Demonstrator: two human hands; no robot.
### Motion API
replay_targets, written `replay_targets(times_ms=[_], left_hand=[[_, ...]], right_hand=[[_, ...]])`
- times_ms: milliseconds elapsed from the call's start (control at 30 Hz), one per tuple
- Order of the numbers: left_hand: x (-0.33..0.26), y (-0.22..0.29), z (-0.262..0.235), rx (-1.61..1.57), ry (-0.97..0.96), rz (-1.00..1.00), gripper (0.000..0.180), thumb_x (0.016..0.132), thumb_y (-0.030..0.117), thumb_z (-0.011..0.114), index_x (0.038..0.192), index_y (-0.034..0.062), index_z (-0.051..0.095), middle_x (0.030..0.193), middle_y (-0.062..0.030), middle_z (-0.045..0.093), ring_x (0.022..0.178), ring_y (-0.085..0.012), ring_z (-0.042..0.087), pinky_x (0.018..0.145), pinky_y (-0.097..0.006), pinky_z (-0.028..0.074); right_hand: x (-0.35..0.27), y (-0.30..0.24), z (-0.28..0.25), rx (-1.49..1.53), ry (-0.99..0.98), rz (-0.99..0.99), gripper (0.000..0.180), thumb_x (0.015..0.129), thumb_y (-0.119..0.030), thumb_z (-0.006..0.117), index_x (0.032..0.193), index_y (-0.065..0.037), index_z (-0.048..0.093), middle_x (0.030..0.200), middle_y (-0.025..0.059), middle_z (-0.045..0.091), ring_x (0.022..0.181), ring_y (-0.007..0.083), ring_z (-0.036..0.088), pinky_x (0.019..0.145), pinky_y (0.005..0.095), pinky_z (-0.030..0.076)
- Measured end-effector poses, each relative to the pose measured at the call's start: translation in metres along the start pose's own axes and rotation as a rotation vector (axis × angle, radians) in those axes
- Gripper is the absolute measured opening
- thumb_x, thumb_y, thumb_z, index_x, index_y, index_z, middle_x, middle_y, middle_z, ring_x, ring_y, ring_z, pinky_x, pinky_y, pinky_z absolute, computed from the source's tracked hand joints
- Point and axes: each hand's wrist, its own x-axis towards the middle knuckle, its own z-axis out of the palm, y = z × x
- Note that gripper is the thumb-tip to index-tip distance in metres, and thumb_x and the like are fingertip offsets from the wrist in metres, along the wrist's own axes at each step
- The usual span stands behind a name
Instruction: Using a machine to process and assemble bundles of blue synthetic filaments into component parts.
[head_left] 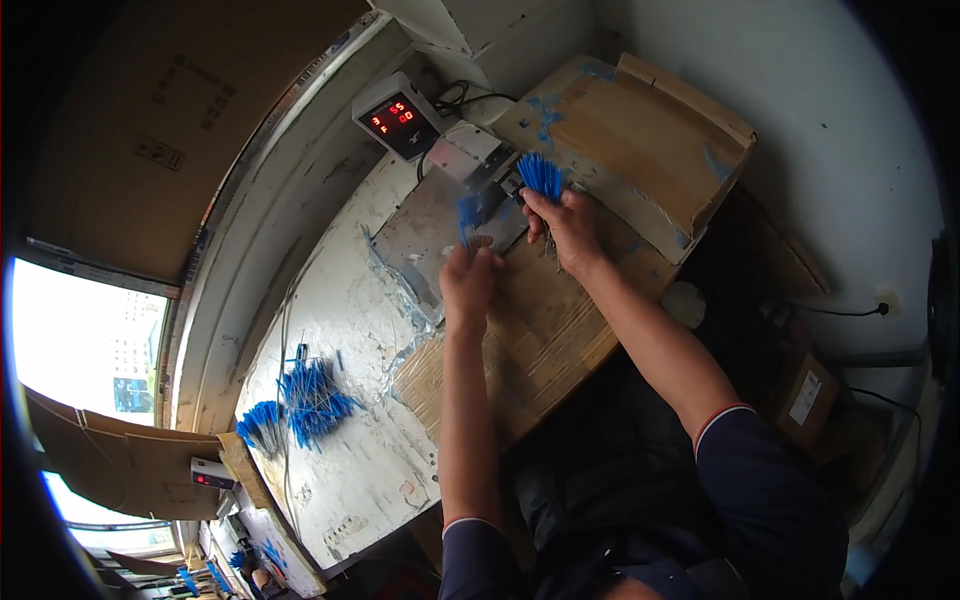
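Observation:
My right hand is closed around a thick bundle of blue-topped thin wire pieces. Their blue ends fan out above the fist, and pale thin ends hang below it. Left of it, my left hand has its fingers curled around a smaller bunch of blue-topped wire pieces, smeared by motion. Both hands are over the near side of a grey metal plate. A small bench machine stands just beyond them, its dark working end beside the right-hand bundle.
A box with a red lit display stands behind the machine. Piles of blue-topped wire pieces lie on the worn white table at left. A cardboard box is at the far right, and a brown board lies under my forearms.

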Motion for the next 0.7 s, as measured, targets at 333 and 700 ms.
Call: replay_targets(times_ms=[333, 700], left_hand=[[-0.016, 0.009, 0.006, 0.042, -0.160, -0.064, 0.022, 0.103, 0.012, 0.053, 0.120, 0.0021, 0.062, 0.081, -0.0006, 0.063, 0.061, -0.0070, 0.055, 0.053, -0.022, 0.044], [-0.001, -0.002, 0.018, 0.099, 0.130, 0.495, 0.013, 0.103, 0.007, 0.049, 0.106, 0.0048, 0.061, 0.090, -0.0053, 0.067, 0.088, -0.0138, 0.063, 0.085, -0.029, 0.049]], right_hand=[[-0.003, -0.007, 0.005, -0.019, -0.147, 0.073, 0.018, 0.090, -0.017, 0.073, 0.091, -0.001, 0.067, 0.074, 0.0027, 0.062, 0.059, 0.0097, 0.058, 0.050, 0.0264, 0.050], [-0.003, 0.001, 0.008, -0.117, -0.006, -0.177, 0.014, 0.091, -0.018, 0.074, 0.089, -0.005, 0.068, 0.076, -0.0013, 0.063, 0.063, 0.0069, 0.058, 0.056, 0.0257, 0.048]])
